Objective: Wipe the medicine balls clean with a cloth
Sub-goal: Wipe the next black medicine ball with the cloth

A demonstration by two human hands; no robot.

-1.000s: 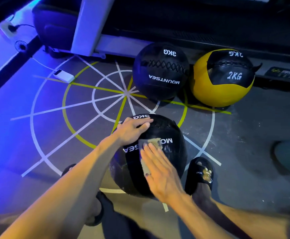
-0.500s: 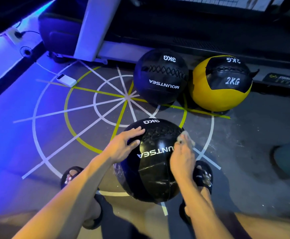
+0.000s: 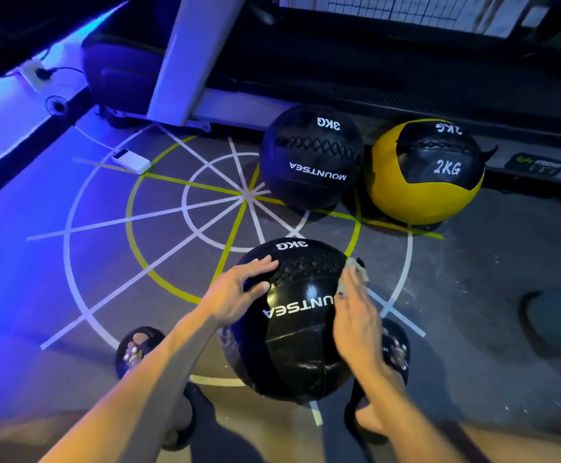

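Our left hand lies with fingers spread flat on the upper left of the black 3KG medicine ball, steadying it between both hands. Our right hand, fingers straight, presses the cloth against the ball's right side. Beyond our fingertips sit a second black ball and a yellow 2KG ball

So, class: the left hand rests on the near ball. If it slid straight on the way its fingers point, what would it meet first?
Probably the far black 3KG ball: the left hand points up and right across the near ball toward it, though depth is unclear.
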